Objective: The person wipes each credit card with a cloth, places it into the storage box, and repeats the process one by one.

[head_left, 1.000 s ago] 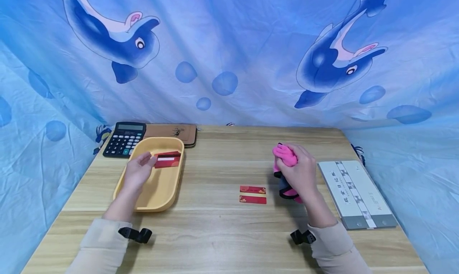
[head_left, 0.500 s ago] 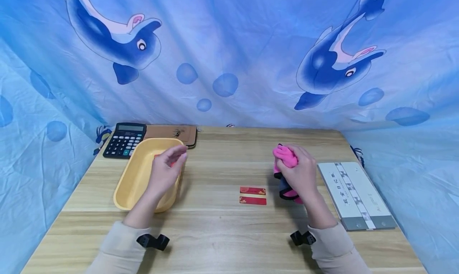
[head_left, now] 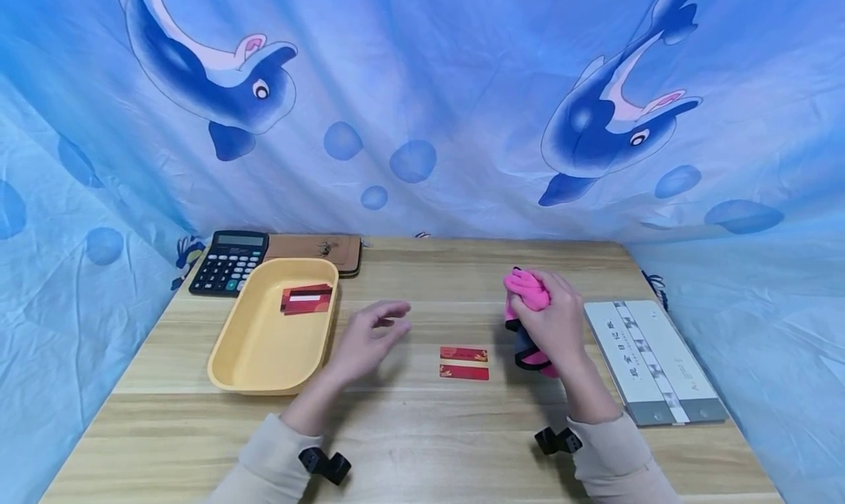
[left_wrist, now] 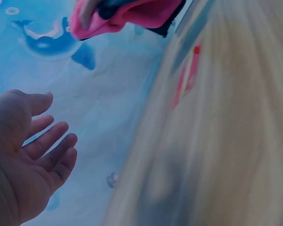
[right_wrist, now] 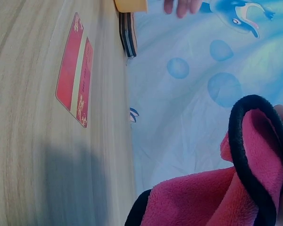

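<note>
My left hand hovers over the wooden table between the yellow tray and a red card, fingers loosely bent and holding nothing. The red card with a gold stripe lies flat on the table between both hands; it also shows in the right wrist view as a red card. My right hand grips a bunched pink cloth with black edging above the table, right of the card. In the right wrist view the fuzzy pink cloth hides most of that hand.
At left stands the yellow tray with several red cards inside. Behind it lie a black calculator and a brown zippered wallet. A white and grey notebook lies at right. A blue dolphin curtain surrounds the table.
My left hand has moved right, from above the yellow tray to the table near the lone card. The right hand stays in place with the pink cloth.
</note>
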A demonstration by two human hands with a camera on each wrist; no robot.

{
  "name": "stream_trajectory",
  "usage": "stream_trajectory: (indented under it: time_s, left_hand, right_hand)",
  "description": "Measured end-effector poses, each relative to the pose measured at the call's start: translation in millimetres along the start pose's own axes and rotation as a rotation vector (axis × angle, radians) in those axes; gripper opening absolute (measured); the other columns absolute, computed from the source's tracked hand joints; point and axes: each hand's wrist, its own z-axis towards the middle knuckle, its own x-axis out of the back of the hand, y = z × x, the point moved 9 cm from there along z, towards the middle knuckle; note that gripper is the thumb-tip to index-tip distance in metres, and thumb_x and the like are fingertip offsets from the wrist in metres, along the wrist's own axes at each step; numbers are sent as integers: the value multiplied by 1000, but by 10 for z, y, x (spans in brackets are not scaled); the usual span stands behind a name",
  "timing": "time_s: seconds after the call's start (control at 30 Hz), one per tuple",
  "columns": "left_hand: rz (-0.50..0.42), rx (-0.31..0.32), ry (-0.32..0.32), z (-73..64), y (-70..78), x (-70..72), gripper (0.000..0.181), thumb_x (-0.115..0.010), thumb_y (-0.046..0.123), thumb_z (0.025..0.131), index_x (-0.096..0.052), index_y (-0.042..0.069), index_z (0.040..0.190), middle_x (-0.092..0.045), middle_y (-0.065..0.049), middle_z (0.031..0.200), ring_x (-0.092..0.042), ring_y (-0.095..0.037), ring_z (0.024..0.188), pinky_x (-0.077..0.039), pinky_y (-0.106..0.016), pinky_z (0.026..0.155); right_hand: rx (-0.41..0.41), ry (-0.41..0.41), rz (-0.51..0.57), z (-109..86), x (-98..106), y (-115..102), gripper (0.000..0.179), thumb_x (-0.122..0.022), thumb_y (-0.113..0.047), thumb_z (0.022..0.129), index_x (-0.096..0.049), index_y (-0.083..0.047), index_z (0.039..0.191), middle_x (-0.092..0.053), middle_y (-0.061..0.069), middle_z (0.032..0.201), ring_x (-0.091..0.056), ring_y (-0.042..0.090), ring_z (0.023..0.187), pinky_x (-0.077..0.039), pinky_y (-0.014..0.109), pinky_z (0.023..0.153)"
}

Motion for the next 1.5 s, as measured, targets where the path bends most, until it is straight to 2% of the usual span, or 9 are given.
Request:
stream_trajectory:
  time_s: [0.23, 0.37, 0.57, 0.73, 0.83, 1.0, 1.13, 1.3, 1.5]
  left_hand:
    - [-2, 18, -74, 19, -161, -378, 38, -75, 8, 92, -66, -2, 127, -69, -13, 124, -66, -29, 113, -56, -40, 100]
    - [2, 21, -104, 24, -221, -531, 40, -77, 11, 90, -66, -2, 126, -69, -11, 123, -65, -25, 114, -54, -42, 102]
    - [18, 2, -165, 49, -270, -744, 44, -80, 15, 89, -66, -1, 127, -68, -12, 125, -62, -27, 119, -50, -48, 105]
    - [47, 58, -234, 77, -389, -917, 54, -85, 20, 83, -66, 4, 131, -64, -8, 133, -56, -26, 128, -43, -46, 113]
    - [84, 66, -277, 70, -434, -1010, 63, -90, 25, 78, -65, 7, 133, -63, -7, 136, -53, -26, 131, -41, -47, 114]
    - [196, -3, -276, 54, -392, -1065, 67, -94, 26, 71, -67, 9, 130, -64, -7, 135, -52, -29, 129, -40, -51, 111]
    - [249, -21, -262, 53, -362, -1068, 64, -94, 23, 71, -69, 9, 129, -67, -5, 129, -55, -26, 124, -42, -47, 109]
    - [266, -13, -280, 45, -341, -1083, 60, -93, 19, 73, -69, 5, 127, -69, -6, 125, -57, -26, 121, -44, -45, 108]
    - [224, 9, -290, 30, -353, -1075, 60, -91, 8, 73, -66, 6, 127, -64, -8, 122, -57, -25, 117, -47, -44, 105]
  right_hand:
    - [-2, -4, 6, -9, 16, -12, 37, -84, -6, 75, -73, 2, 109, -73, 19, 102, -69, 34, 89, -58, 45, 75]
    - [-5, -1, 6, -15, 24, -7, 38, -85, -7, 75, -73, 2, 109, -73, 19, 102, -68, 35, 89, -58, 46, 74]
    - [0, -4, -3, -21, 19, 21, 40, -86, -8, 75, -72, 2, 112, -73, 19, 106, -69, 35, 92, -58, 46, 75]
    - [-3, -1, 1, -32, 33, 36, 40, -85, -6, 76, -72, 1, 113, -73, 18, 106, -69, 33, 92, -58, 45, 76]
    - [-3, 0, 1, -35, 39, 43, 39, -84, -5, 77, -72, 1, 113, -73, 17, 105, -69, 33, 91, -59, 44, 75]
    - [0, 4, 1, -31, 51, 47, 38, -83, -6, 78, -73, 1, 113, -73, 16, 104, -69, 32, 90, -56, 35, 75]
    - [2, 15, -5, -22, 70, 47, 37, -83, -6, 77, -73, 0, 113, -73, 16, 103, -69, 32, 89, -55, 32, 74]
    - [-11, 1, -10, -27, 78, 49, 40, -84, -8, 77, -73, 0, 114, -73, 17, 105, -69, 31, 91, -57, 38, 76]
    - [-20, 5, -15, -32, 92, 62, 40, -85, -9, 76, -73, -1, 113, -73, 16, 104, -69, 30, 90, -52, 24, 76]
